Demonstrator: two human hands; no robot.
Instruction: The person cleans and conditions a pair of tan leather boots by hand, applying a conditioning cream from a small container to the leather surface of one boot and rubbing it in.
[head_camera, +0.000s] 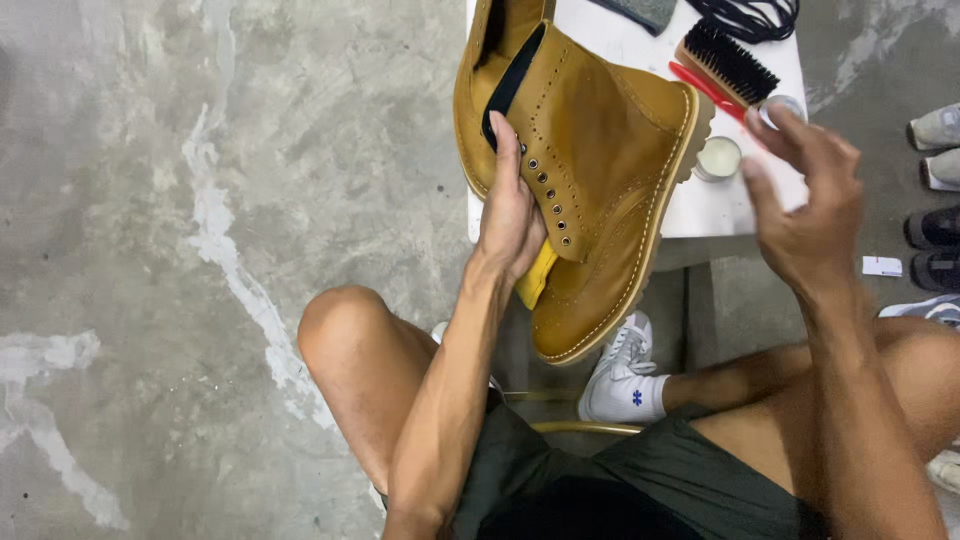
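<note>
The tan leather boot (600, 170) is resting tilted against the near edge of the small white table (700, 205), sole turned to your right and toe pointing down toward your white sneaker (622, 375). Your left hand (510, 205) is gripping it along the row of eyelets, fingers closed around the upper, with a yellow cloth (537, 275) tucked just below that hand against the boot. Your right hand (805, 195) is hovering off the boot's sole side, fingers loosely curled and holding nothing that I can see — its motion blur makes the fingertips hard to read.

Judging from this, you are working in the polishing step: just past the boot's sole an open tin of pale wax (717, 157) is sitting on the table, with a bristle brush (728, 65) and a red-handled tool (705, 90) beyond it. The next move is likely calling for a steady hold at the eyelets while the free hand is bringing wax or a brush onto the leather.

A second boot (480, 60) behind the first is cut off by the top edge, the dark laces (745, 18) beyond the brush are only partly showing, and the shoes (935, 150) far right of the boot are cropped.
</note>
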